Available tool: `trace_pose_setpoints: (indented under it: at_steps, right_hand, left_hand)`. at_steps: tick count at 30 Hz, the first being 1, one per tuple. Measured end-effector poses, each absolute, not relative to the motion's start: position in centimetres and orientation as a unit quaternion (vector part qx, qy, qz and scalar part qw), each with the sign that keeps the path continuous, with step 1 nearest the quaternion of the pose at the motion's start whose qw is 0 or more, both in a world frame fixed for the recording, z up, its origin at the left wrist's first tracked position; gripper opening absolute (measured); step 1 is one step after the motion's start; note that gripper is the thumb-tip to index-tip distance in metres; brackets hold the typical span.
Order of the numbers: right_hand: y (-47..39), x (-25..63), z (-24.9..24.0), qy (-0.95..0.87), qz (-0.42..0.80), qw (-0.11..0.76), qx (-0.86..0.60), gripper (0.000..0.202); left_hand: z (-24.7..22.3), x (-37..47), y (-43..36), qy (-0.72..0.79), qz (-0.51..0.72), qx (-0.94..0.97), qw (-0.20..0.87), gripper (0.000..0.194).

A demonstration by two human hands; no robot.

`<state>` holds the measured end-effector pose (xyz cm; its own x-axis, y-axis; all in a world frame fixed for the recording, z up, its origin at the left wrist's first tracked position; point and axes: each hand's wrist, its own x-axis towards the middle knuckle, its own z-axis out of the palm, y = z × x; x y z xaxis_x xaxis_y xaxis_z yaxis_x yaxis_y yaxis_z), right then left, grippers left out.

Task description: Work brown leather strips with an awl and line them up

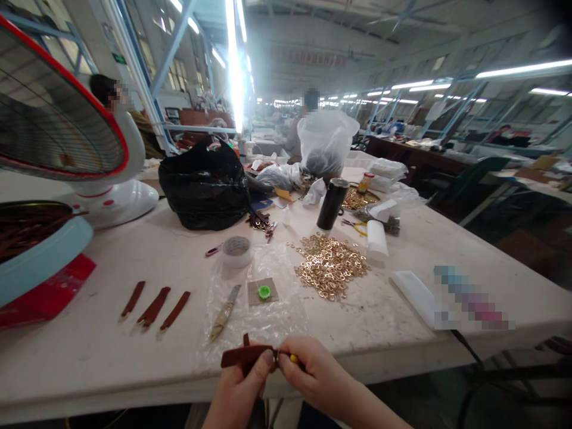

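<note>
At the table's front edge my left hand is closed round a brown leather strap, whose flat end sticks out to the left. My right hand pinches at the strap's other end, where a small metal ring shows between the two hands. A small yellow-tipped thing pokes out of the right fingers; its kind is hidden. Just beyond the hands, a knife with a wrapped handle lies on a clear plastic sheet. Beside it, a green round piece rests on a small square plate.
Brown straps with metal ends lie at left. A heap of gold rings spreads mid-table, near a tape roll, a black cup and yellow-handled pliers. A fan, a black bag and a white box stand around.
</note>
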<state>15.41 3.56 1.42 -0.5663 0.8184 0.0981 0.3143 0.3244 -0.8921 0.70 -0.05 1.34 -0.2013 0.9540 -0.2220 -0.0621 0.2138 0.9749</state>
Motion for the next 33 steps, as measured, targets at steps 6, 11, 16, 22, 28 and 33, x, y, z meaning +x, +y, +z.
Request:
trace_pose_setpoints:
  at_steps: [6,11,16,22,28,33]
  right_hand:
    - [3.5,15.3,0.7,-0.722,0.501,0.284,-0.384,0.024]
    - [3.4,15.0,0.7,-0.719,0.486,0.297,-0.399,0.027]
    - [3.3,16.3,1.3,-0.774,0.420,0.319,-0.350,0.019]
    - [4.4,16.5,1.0,-0.842,0.323,0.371,-0.220,0.019]
    - [4.3,15.8,0.4,-0.803,0.398,0.353,-0.270,0.027]
    - [3.5,15.9,0.6,-0.743,0.476,0.309,-0.356,0.011]
  left_hand:
    - [1.5,0.7,-0.1,0.588,0.487,0.468,0.445,0.025]
    - [1.3,1.3,-0.1,0.605,0.511,0.354,0.497,0.033]
    - [1.6,0.8,-0.3,0.565,0.482,0.284,0.606,0.039]
    - [1.2,0.9,-0.3,0.532,0.456,0.275,0.658,0.041]
    - [-0.9,1.7,-0.7,0.542,0.481,0.352,0.592,0.047]
    - [-0.2,2.1,-1.2,0.548,0.523,0.418,0.502,0.030]
